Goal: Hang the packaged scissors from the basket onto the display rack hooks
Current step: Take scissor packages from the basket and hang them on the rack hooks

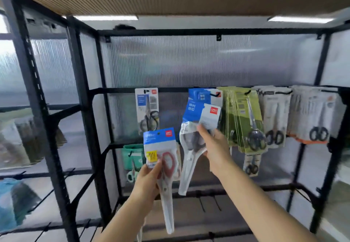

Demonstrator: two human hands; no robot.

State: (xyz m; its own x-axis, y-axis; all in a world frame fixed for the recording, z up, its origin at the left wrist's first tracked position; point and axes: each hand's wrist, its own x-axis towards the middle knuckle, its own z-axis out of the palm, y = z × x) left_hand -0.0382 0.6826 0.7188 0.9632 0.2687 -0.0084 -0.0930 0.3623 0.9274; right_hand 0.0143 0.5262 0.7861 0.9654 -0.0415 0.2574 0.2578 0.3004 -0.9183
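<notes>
Head view: right hand [216,147] fingers pinch a blue-carded scissors pack [197,126] just under its hook [215,95]; left hand [149,177] fingers grip a red-handled pack [162,158], unhung; several packs already hang beyond the fingertips; basket unseen

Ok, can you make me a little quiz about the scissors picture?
1. True or false: the left hand holds a pack with red-handled scissors.
2. Which hand lifts the blue-topped pack toward the hook? A left, B right.
3. What colour are the cards in the thick stack just right of that hook?

Key: 1 true. 2 B, the right hand. 3 green.
</notes>
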